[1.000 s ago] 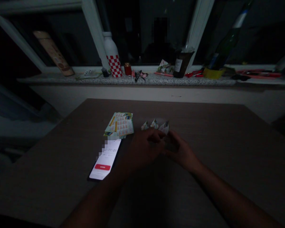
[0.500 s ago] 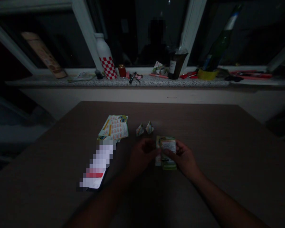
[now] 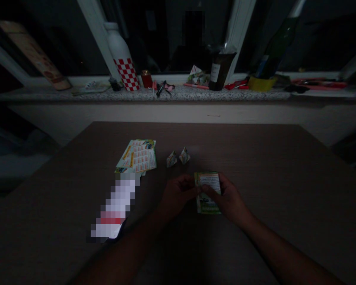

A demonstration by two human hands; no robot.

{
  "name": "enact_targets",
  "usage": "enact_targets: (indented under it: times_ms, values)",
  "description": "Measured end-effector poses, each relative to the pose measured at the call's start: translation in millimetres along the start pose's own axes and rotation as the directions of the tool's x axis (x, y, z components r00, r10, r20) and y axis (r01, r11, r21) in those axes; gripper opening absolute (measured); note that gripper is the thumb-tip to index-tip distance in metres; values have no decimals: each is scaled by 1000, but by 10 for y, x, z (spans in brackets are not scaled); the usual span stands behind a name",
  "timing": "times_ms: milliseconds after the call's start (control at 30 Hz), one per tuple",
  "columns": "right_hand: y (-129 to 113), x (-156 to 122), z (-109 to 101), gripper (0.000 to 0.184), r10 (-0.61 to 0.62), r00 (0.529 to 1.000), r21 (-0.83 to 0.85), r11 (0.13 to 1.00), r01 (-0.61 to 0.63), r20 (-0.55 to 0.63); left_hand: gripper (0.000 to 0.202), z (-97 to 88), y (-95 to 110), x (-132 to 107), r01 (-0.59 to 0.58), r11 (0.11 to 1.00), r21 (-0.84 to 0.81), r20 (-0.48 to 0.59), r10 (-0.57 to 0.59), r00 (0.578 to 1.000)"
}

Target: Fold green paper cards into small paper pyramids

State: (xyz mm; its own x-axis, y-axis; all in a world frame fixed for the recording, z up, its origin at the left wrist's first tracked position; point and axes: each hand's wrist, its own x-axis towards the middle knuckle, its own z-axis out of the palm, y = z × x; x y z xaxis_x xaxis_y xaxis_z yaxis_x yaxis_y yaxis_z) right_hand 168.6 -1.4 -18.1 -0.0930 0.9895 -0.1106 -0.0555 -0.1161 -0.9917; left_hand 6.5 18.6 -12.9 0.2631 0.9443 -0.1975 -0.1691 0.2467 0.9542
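Observation:
A small folded printed paper [image 3: 209,202], green and white with lines of text, is held between both hands above the table. My left hand [image 3: 178,194] pinches its left edge with the thumb on top. My right hand [image 3: 230,198] grips the right side, thumb across the front and fingers behind. Just beyond the hands, two small folded paper pieces [image 3: 171,159] with pointed tops stand side by side. To their left lies a fanned stack of printed leaflets [image 3: 142,156]. Part of the paper's back is hidden by the fingers.
A lit phone [image 3: 115,209] lies left of my left forearm on the brown table [image 3: 269,166]. Behind it, the speckled windowsill [image 3: 184,94] carries a checkered bottle [image 3: 127,73], a dark cup [image 3: 221,71], a green bottle [image 3: 275,51] and a red jar [image 3: 146,79].
The paper's two layers, offset sideways before, now lie nearly in line as the front part has shifted left. The thumbs are closer together. The camera view has shifted slightly.

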Motion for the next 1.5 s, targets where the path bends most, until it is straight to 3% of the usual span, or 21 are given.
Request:
enact_targets:
  times_ms: [300, 700, 867, 1500]
  values:
    - [-10, 47, -148, 23, -16, 988, 145, 989, -7, 156, 29, -89, 1, 10, 20, 999, 29, -70, -18, 997]
    - [56, 71, -175, 26, 15, 995, 116, 993, -27, 100, 29, -88, 10, 19, -55, 985, 165, -159, 81, 984]
    - [45, 74, -175, 25, 24, 997, 98, 995, -32, 80, 39, -66, 27, 5, -57, 988, 143, -171, 81, 982]
    - [40, 73, -164, 30, 42, 997, 81, 996, -47, 62, 39, -57, 40, -6, -51, 993, 109, -162, 68, 984]
